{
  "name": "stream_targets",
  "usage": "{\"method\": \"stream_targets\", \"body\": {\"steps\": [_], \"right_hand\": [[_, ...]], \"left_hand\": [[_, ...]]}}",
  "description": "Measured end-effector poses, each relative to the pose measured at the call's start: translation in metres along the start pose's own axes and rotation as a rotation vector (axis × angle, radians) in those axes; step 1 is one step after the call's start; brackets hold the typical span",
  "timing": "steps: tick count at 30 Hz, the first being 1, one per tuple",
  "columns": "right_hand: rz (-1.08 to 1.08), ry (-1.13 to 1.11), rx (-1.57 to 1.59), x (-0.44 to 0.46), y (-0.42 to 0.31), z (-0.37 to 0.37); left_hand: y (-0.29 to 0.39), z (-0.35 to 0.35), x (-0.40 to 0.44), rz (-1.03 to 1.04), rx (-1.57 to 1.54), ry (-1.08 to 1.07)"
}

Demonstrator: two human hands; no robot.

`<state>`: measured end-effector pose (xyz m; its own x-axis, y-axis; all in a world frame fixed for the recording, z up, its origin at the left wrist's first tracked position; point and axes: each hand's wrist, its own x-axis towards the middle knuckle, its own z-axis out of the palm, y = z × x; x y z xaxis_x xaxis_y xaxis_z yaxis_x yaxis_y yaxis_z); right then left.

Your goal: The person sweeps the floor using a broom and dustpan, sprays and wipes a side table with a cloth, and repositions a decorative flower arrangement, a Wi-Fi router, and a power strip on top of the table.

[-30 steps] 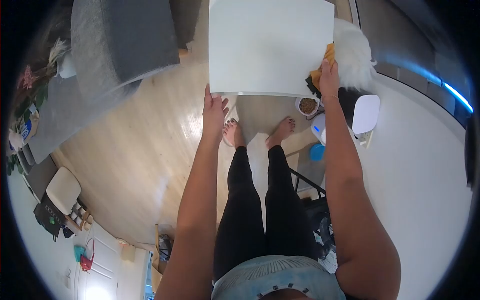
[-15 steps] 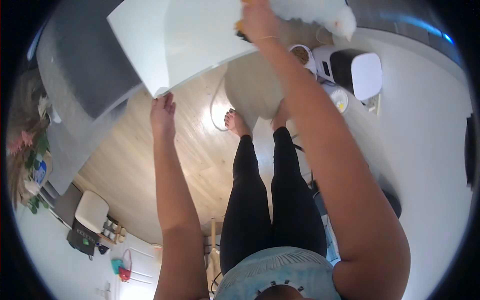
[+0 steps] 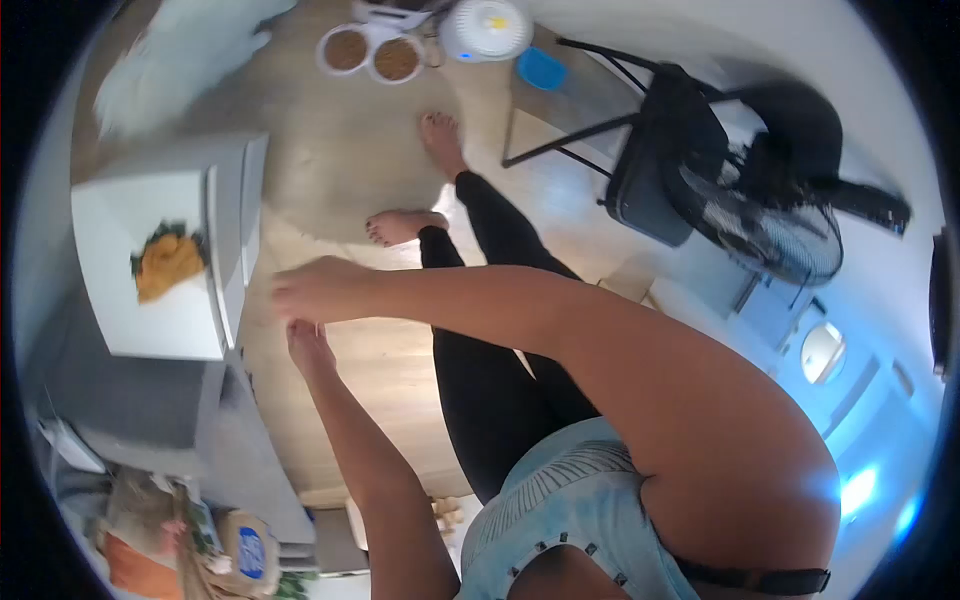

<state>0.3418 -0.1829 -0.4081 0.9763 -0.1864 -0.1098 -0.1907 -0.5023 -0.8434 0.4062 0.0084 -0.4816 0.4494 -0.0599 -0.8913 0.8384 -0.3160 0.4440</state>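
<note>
A crumpled yellow cloth with dark green edges [image 3: 170, 266] lies on top of a white cabinet [image 3: 110, 215] at the left. My right hand [image 3: 325, 288] is in the air just right of the cabinet's front, apart from the cloth; its fingers are smeared by motion. Right below it, my left hand [image 3: 311, 346] is close to or touching the right hand's fingertips. The left fingers are partly hidden, and I cannot make out anything held in either hand.
A white furry animal [image 3: 175, 70] is beyond the cabinet. Two food bowls [image 3: 397, 60], a white round device [image 3: 487, 30] and a blue dish [image 3: 541, 68] stand near my feet. A black chair [image 3: 655, 150] and a fan [image 3: 765, 225] are at right, a grey sofa [image 3: 130, 410] at left.
My view has turned right, so the cabinet now appears at left. My right hand has left the yellow cloth, my left hand has left the cabinet's corner, and both have come together.
</note>
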Motion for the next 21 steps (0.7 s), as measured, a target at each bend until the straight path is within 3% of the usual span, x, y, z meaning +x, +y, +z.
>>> {"method": "stream_targets", "body": {"steps": [1, 2, 3, 4, 5, 6, 7, 8, 12, 16, 18, 21], "right_hand": [[0.066, -0.022, 0.05, -0.038, 0.025, 0.002], [0.279, -0.02, 0.078, -0.082, 0.05, 0.008], [0.428, -0.047, -0.387, -0.121, 0.063, -0.004], [0.601, -0.036, 0.054, -0.165, 0.05, -0.054], [0.846, -0.094, 0.113, -0.212, 0.065, -0.052], [1.005, -0.142, 0.029, -0.256, 0.069, -0.053], [0.984, -0.071, -0.071, -0.305, 0.073, -0.046], [1.162, -0.298, -0.009, -0.337, 0.068, -0.059], [1.465, -0.561, 0.071, -0.489, 0.071, -0.027], [1.564, -0.38, 0.005, -0.571, 0.034, -0.032], [1.587, -0.338, 0.163, -0.62, 0.036, -0.026], [1.513, -0.135, 0.212, -0.708, 0.052, 0.006]], "left_hand": [[-0.007, 0.009, -0.004, 0.004, 0.028, -0.038], [-0.013, 0.016, -0.012, 0.01, 0.14, -0.039], [-0.019, 0.022, -0.019, 0.015, 0.256, -0.038], [-0.025, 0.029, -0.022, 0.025, 0.31, -0.055], [-0.029, 0.04, -0.033, 0.021, 0.34, -0.083], [-0.031, 0.049, -0.042, 0.012, 0.364, -0.113], [-0.032, 0.058, -0.048, 0.006, 0.385, -0.139], [-0.036, 0.066, -0.053, 0.006, 0.404, -0.162], [-0.044, 0.096, -0.081, 0.041, 0.661, -0.312], [-0.068, 0.113, -0.12, 0.182, 0.918, -0.314], [-0.089, 0.111, -0.134, 0.211, 0.91, -0.294], [-0.128, 0.108, -0.162, 0.234, 0.971, -0.301]]}}
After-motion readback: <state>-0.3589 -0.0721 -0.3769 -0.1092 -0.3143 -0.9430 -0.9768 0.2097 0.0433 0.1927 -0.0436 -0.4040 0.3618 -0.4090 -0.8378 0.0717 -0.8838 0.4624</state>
